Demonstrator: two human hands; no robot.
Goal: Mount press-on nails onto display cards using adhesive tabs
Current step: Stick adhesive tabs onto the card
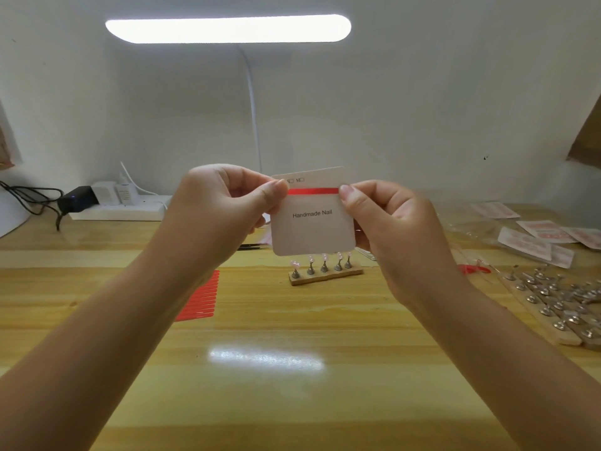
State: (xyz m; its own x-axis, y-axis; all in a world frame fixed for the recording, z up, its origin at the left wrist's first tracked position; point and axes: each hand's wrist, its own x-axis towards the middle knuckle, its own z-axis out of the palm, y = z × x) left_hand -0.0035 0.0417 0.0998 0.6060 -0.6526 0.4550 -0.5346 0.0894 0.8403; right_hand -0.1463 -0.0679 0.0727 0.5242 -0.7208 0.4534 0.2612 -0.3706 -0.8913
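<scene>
A white display card [313, 229] printed "Handmade Nail" is held upright above the table between both hands. A red adhesive strip [313, 191] runs across its upper part. My left hand [224, 203] pinches the card's left edge, thumb tip on the strip's left end. My right hand [387, 219] pinches the right edge, thumb on the strip's right end. Below the card, a small wooden stand [325, 275] holds several pink press-on nails on metal pegs. A sheet of red adhesive strips [201, 296] lies on the table to the left.
The wooden table [292, 402] carries more wooden stands with metal pegs [559, 307] at the right, bagged nail cards [536, 242] behind them, black tweezers [252, 246], and a power strip [120, 208] with plugs at the back left. A lamp [227, 29] hangs overhead.
</scene>
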